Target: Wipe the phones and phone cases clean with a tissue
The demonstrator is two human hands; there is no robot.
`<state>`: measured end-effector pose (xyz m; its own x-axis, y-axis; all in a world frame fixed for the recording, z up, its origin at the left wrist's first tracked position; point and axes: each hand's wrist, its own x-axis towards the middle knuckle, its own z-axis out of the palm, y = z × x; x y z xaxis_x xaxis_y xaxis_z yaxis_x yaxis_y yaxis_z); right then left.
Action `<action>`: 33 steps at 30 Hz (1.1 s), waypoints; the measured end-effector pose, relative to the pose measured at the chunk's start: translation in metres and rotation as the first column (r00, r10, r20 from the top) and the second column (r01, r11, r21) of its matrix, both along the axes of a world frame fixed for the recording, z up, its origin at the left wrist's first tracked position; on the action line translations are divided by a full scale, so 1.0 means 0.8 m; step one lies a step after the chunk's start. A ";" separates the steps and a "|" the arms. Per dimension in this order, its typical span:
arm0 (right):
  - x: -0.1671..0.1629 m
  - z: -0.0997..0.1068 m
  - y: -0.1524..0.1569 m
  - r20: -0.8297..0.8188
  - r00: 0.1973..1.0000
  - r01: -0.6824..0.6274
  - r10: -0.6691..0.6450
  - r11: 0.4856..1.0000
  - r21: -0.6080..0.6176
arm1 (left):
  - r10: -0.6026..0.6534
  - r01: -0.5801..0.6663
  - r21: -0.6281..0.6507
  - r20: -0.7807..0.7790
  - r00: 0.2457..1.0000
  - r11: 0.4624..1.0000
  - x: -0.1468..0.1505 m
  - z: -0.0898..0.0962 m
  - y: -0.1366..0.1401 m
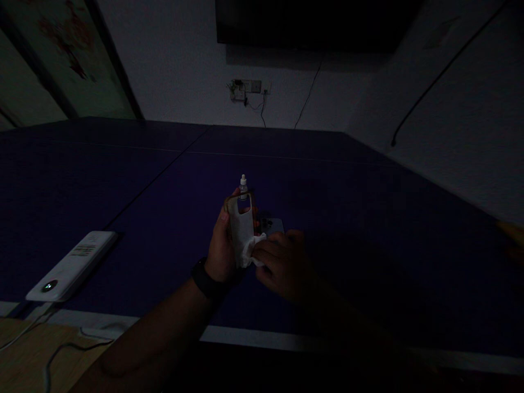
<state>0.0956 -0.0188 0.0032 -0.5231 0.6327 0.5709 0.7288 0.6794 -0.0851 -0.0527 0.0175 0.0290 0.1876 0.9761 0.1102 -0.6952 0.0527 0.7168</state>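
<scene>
My left hand [221, 248], with a dark watch on its wrist, is wrapped round a phone case [242, 224] held upright, its inside and camera cutout towards me. In the fingers of my right hand [282, 262] is a crumpled white tissue [254, 246], pressed against the lower part of the case. Just beyond the case stands a small dropper bottle [243, 186] with a white top. A phone [273, 225] with several camera lenses lies behind my right hand, which partly covers it.
A white power bank [73, 265] with a lit round display and a cable lies at the left on the dark blue table [164, 218]. Wall sockets [249, 87] with cords and a dark television [311, 24] are at the back. The room is dim.
</scene>
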 end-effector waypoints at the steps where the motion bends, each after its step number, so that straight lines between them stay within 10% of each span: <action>1: -0.001 -0.001 0.000 -0.020 1.000 -0.001 0.000 1.000 -0.027 | 0.013 -0.013 0.008 0.010 1.000 1.000 0.000 0.000 0.000; 8: 0.000 -0.007 0.006 -0.227 0.959 -0.223 0.171 0.949 -0.224 | 0.056 -0.057 0.016 0.036 0.998 0.998 -0.004 -0.001 -0.002; 14: -0.002 -0.006 0.002 -0.152 0.987 -0.070 0.046 0.986 -0.152 | 0.020 -0.022 0.049 0.048 0.999 0.999 -0.003 -0.006 -0.002; 22: -0.002 -0.005 0.008 -0.429 0.897 -0.205 0.109 0.962 -0.183 | 0.065 -0.069 0.065 0.059 0.996 0.996 -0.002 -0.002 -0.006; 33: -0.014 0.002 -0.006 -0.257 0.939 -0.286 0.230 0.935 -0.208 | 0.081 -0.086 0.067 0.071 0.994 0.994 -0.003 -0.003 -0.010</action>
<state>0.0842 -0.0238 0.0047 -0.5618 0.6249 0.5420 0.4731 0.7802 -0.4091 -0.0547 0.0097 0.0267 0.0958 0.9774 0.1882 -0.7425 -0.0558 0.6675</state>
